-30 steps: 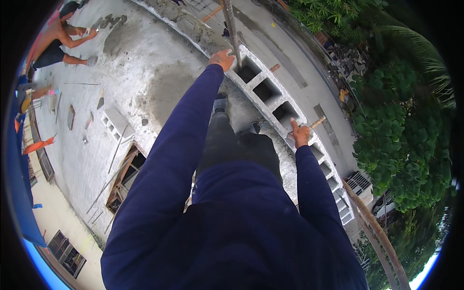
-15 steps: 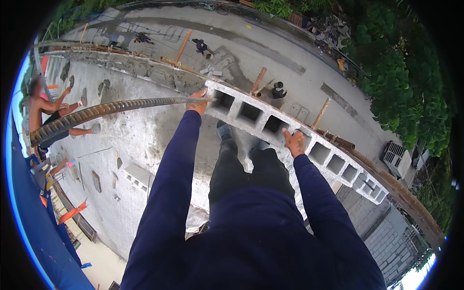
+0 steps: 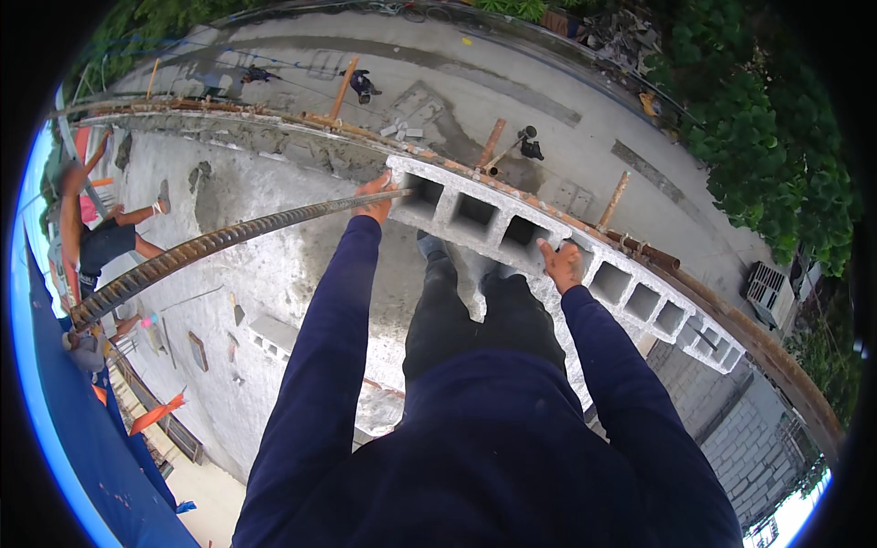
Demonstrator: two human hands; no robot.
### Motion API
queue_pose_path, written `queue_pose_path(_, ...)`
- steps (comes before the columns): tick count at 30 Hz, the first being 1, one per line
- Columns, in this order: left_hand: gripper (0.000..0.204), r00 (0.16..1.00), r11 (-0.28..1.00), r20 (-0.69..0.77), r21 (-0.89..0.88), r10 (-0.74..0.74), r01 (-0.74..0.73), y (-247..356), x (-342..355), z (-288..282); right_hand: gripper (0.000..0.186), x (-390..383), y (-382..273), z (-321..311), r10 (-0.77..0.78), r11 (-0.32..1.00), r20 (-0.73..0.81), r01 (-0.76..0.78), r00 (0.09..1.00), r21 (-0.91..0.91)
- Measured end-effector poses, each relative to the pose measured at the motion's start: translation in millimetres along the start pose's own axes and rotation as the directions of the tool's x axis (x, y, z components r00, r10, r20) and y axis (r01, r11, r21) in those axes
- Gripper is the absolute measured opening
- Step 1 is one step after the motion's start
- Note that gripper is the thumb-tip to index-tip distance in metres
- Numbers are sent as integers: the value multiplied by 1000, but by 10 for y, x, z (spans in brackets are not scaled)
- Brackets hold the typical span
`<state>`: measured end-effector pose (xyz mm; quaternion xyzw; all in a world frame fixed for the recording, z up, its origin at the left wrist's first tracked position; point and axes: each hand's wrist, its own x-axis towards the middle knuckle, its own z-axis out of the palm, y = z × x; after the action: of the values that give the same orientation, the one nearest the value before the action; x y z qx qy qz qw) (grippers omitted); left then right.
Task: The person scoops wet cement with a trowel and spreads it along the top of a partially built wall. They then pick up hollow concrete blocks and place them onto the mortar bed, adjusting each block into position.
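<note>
A grey hollow concrete block (image 3: pixel 448 206) lies along the wall edge in front of me, its square hollows facing up. My left hand (image 3: pixel 374 198) is closed round its left end. My right hand (image 3: pixel 561 265) grips it near the right end, thumb on the near side beside a hollow. A long ribbed steel bar (image 3: pixel 228 237) comes in from the left, passes by my left hand and ends at the leftmost hollow; whether it runs down inside is hidden. Rightward, more blocks (image 3: pixel 628 289) continue the row. What lies beneath the held block cannot be seen.
Beyond the edge the ground drops to a street (image 3: pixel 548 73) with people below. Rusty pipes (image 3: pixel 614 201) stand along the edge. At left, a co-worker (image 3: pixel 105 247) sits by the wall, another person (image 3: pixel 87 352) nearer. A loose block (image 3: pixel 271 336) lies on the slab.
My view has shifted slightly; both hands keep their hold on the block. The co-worker at left has raised an arm, and people on the street have changed posture.
</note>
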<state>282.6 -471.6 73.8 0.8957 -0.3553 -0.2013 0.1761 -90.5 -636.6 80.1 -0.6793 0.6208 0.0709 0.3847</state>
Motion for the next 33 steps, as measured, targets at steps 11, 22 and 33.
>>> queue_pose_path(11, 29, 999, 995, 24, -100, 28, -25, -334, 55, 221, 60, -123, -152, -122, -87, 993, -64, 81, 994, -91)
queue_pose_path(22, 31, 1000, 971, -19, -239, 23, -27, -363, 93, 263, 61, -81, -68, -33, -92, 991, -70, 84, 993, -106)
queue_pose_path(33, 43, 902, 867, -31, -292, -430, 403, 488, -1363, 46, 51, 548, 294, -2, 110, 934, 388, -229, 915, 275)
